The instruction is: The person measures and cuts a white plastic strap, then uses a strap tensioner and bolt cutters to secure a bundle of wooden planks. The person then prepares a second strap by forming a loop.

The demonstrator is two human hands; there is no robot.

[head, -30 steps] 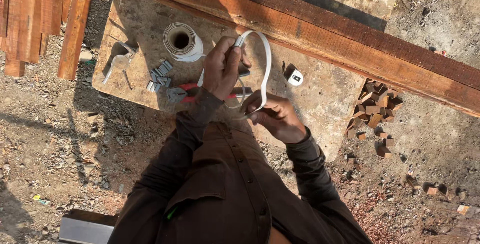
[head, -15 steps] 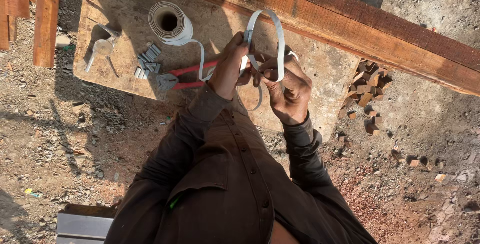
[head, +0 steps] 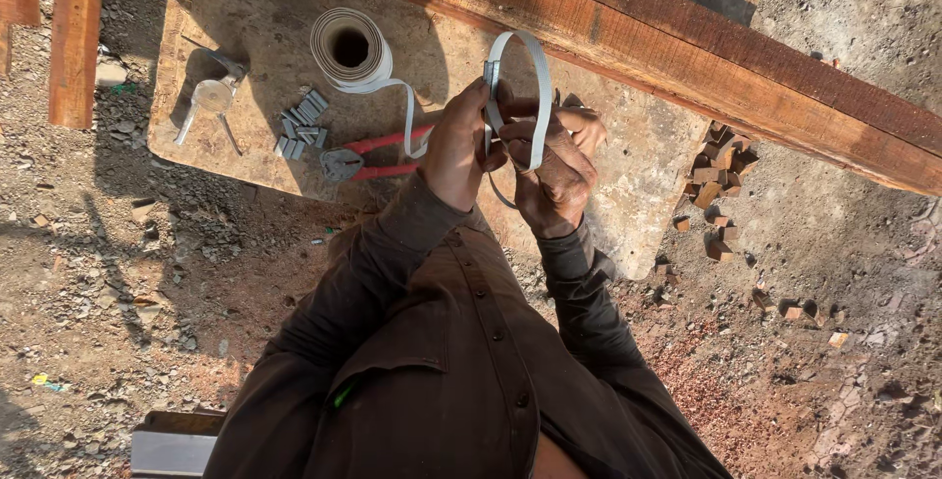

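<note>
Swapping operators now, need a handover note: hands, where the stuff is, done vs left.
Left hand and right hand: both grip the grey strap loop, pinching its metal clip at the top.
The strap runs back to the strap roll on the concrete slab.
Red-handled pliers, loose clips and a metal tool lie on the slab.
Done: loop formed.
Left: strap uncut from the roll.

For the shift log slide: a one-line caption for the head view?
Both hands, left hand and right hand, bend a grey strap loop above a stone slab holding a strap roll.
</note>
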